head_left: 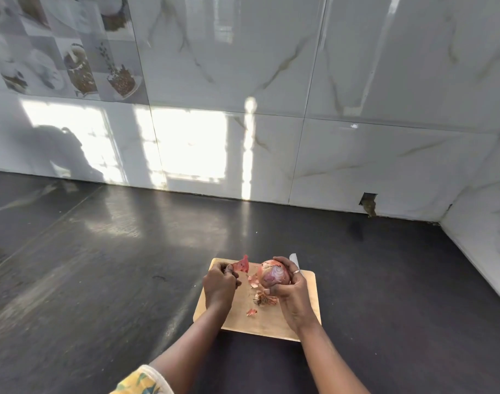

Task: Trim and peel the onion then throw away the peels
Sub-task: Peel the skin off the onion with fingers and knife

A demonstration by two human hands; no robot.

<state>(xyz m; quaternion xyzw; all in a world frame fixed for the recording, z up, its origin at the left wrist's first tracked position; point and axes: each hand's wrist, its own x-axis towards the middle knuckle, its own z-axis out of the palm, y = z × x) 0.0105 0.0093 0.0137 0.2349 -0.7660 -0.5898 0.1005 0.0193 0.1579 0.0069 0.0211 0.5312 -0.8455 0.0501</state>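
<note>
Over the board (271, 322), the right hand (292, 291) grips the onion (273, 275); the left hand (220, 285), just left of it, pinches a peel (242, 265). Scraps (264, 300) lie between.

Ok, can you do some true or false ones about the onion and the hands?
1. The right hand holds the onion. True.
2. The left hand is empty. False: it pinches a peel.
3. Some scraps lie on the cutting board. True.
4. The cutting board is blue. False: it is pale and looks wooden.
</note>
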